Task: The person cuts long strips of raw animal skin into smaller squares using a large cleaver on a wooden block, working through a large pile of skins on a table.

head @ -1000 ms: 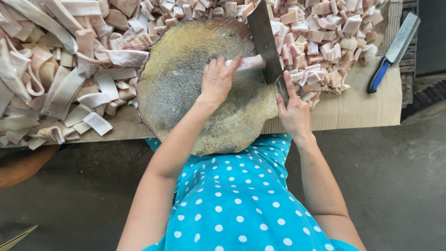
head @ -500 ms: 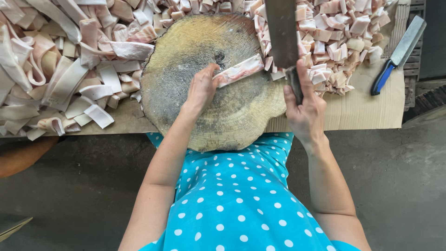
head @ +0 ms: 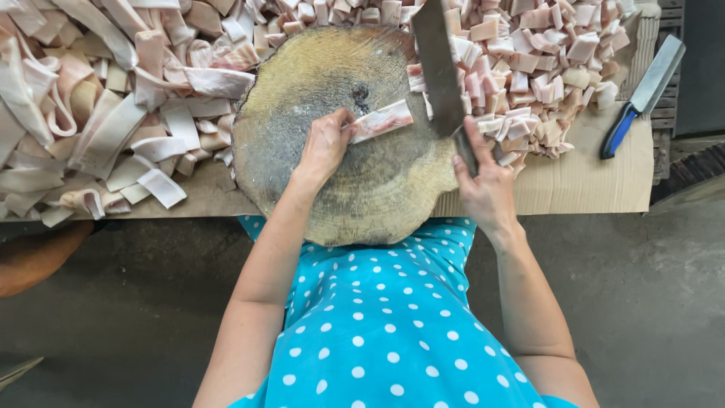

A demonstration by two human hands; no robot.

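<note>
The left hand (head: 325, 143) lies on the round wooden block (head: 347, 196), fingers curled and pressed down on the near end of a strip (head: 381, 121) of pale pink meat with a white fat edge. The strip lies flat on the block, slanting up to the right, its far end close to the cleaver (head: 438, 68). The right hand (head: 483, 185) is clamped around the cleaver's handle at the block's right edge; the broad grey blade rises away from the hand, tilted a little to the left, its edge just beside the strip's far end. Whether the blade touches the meat cannot be told. The two hands are well apart, with the strip between them.

The block sits at the near edge of a table (head: 589, 181) covered in brown cardboard, and overhangs it toward the person, who wears a blue top with white dots. The block's surface is worn and scored, with a dark knot near its middle.

Left of the block lies a heap of long strips (head: 98, 113), white and pink, some curled. Behind and right of the block is a pile of small cut cubes (head: 529, 68) of the same meat, reaching close to the blade. A second knife (head: 642, 94) with a blue handle rests at the far right edge of the table, well apart from the hands. The floor below is grey concrete
</note>
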